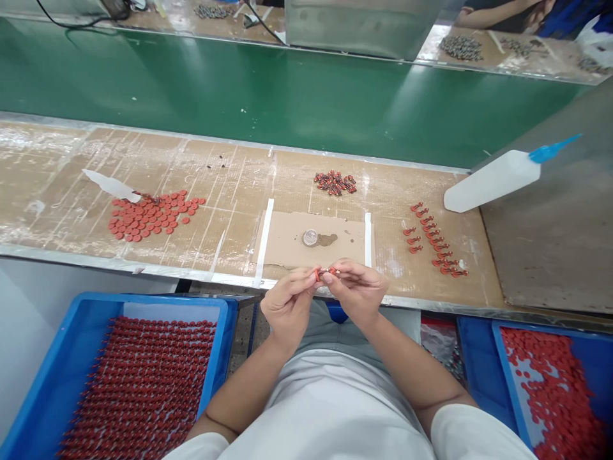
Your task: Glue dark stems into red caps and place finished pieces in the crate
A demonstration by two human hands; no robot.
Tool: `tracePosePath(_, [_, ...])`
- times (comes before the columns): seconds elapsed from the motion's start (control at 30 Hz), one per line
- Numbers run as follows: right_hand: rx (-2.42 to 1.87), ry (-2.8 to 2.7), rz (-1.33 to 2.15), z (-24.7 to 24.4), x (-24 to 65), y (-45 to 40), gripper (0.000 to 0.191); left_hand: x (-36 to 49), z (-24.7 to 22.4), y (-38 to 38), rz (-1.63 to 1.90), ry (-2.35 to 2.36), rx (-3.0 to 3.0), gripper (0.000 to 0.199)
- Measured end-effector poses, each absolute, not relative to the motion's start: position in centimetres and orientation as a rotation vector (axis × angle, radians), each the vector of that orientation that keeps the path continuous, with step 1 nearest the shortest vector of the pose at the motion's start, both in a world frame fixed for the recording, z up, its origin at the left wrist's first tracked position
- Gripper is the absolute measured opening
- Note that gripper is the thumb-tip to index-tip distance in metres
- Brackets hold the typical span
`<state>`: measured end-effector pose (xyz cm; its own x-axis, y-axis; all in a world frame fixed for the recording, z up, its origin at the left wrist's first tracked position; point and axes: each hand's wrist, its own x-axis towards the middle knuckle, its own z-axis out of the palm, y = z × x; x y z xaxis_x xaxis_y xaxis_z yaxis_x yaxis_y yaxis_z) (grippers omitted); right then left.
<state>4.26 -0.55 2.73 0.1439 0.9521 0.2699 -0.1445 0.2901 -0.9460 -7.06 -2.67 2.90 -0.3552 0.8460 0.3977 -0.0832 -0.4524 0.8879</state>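
My left hand point(287, 303) and my right hand point(357, 287) meet above the bench's front edge, both pinching a small red-and-metal part point(327, 273). Their fingers hide most of it. Just beyond them lies a cardboard mat point(306, 239) with a small round metal dish point(310, 237) and a brown stain. To the left is a pile of flat red discs point(151, 216). A cluster of dark parts with red ends point(335, 183) lies beyond the mat. Several finished-looking red pieces point(433, 239) stand in rough rows to the right.
A white plastic bottle with a blue nozzle point(493, 181) lies at the bench's right end. Below the bench, a blue tray point(79, 345) holds rows of red pieces, and another blue tray point(507, 383) holds loose red discs. A green panel point(287, 96) runs behind the bench.
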Motion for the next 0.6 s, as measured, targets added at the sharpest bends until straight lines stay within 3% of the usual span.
tracePosePath(0.6, [-0.847, -1.065, 1.038, 3.09, 4.85, -1.13, 0.020, -6.48, 3.28, -3.06, 1.790, 1.090, 1.187, 0.027])
